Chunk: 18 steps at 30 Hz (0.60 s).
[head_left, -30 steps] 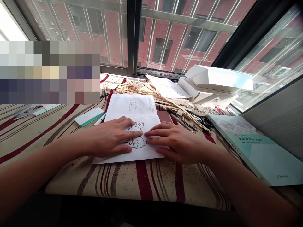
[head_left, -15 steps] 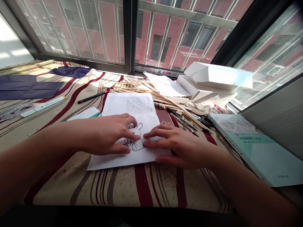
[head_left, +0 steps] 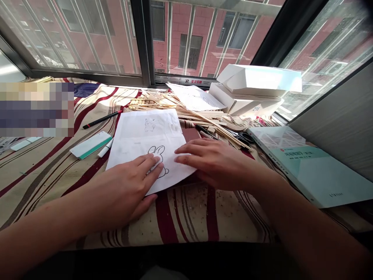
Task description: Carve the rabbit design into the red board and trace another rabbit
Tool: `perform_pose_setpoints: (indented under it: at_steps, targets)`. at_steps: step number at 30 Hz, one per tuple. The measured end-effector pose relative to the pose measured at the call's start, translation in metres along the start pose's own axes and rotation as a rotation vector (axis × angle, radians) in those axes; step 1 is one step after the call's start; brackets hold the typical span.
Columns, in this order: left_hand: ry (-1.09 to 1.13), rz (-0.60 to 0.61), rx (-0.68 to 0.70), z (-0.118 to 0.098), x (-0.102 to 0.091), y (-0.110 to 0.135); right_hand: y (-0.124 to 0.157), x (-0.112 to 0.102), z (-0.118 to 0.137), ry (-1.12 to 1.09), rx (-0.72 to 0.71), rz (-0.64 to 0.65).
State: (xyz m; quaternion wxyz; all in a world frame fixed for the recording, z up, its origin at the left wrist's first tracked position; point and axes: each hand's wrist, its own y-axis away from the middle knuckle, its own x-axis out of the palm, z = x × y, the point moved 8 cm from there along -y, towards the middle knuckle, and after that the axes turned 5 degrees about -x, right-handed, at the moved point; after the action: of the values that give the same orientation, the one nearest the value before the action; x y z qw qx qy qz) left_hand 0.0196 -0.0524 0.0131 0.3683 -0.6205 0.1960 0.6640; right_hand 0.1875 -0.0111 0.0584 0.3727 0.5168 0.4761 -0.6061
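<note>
A white sheet of paper (head_left: 131, 136) lies in front of me, with a small pencil-like sketch at its top and a bolder outlined long-eared figure (head_left: 157, 149) lower down. My left hand (head_left: 131, 181) rests flat on the paper's lower left, fingers stretched out and covering part of the figure. At the right edge, my right hand (head_left: 212, 161) has its fingers over the paper, and its thumb is mostly hidden below; that edge curves up slightly there. Something flat and reddish-brown (head_left: 190, 134) shows from under the sheet.
Left of the paper lie a black-and-red pen (head_left: 101, 119), a white-and-green box (head_left: 91, 144) and a white stick (head_left: 105, 147). Behind are thin wooden strips (head_left: 163, 103), another paper (head_left: 196, 97) and a white carton (head_left: 250, 99). A green-and-white book (head_left: 314, 167) lies right on the striped cloth (head_left: 189, 221).
The view has shifted slightly. My left hand has moved down and flattened onto the paper. The paper's lower right edge has come up by my right hand, whose thumb is now mostly hidden.
</note>
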Motion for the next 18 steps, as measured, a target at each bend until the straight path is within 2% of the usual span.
perform_pose_setpoints:
  at_steps: [2,4,8,11,13,15,18]
  targets:
    - [0.034,0.031,0.001,0.002,-0.001,0.004,0.004,-0.006,-0.018,0.063,0.144,-0.078]
    - [0.058,0.076,0.012,0.003,-0.005,0.006,0.006,-0.007,-0.03,0.028,0.278,-0.118]
    - [0.093,0.188,-0.035,0.01,-0.01,0.008,-0.006,-0.012,-0.033,-0.151,0.38,-0.178]
    - [0.046,0.251,-0.072,0.013,-0.011,0.009,-0.021,-0.013,-0.025,-0.138,0.359,-0.115]
    - [0.036,0.287,-0.098,0.014,-0.01,0.009,-0.027,-0.014,-0.019,-0.139,0.298,-0.118]
    - [0.041,0.301,-0.119,0.013,-0.01,0.009,-0.024,-0.012,-0.019,-0.129,0.269,-0.133]
    - [0.019,0.285,-0.124,0.014,-0.01,0.01,-0.013,0.001,-0.022,-0.142,0.201,-0.063]
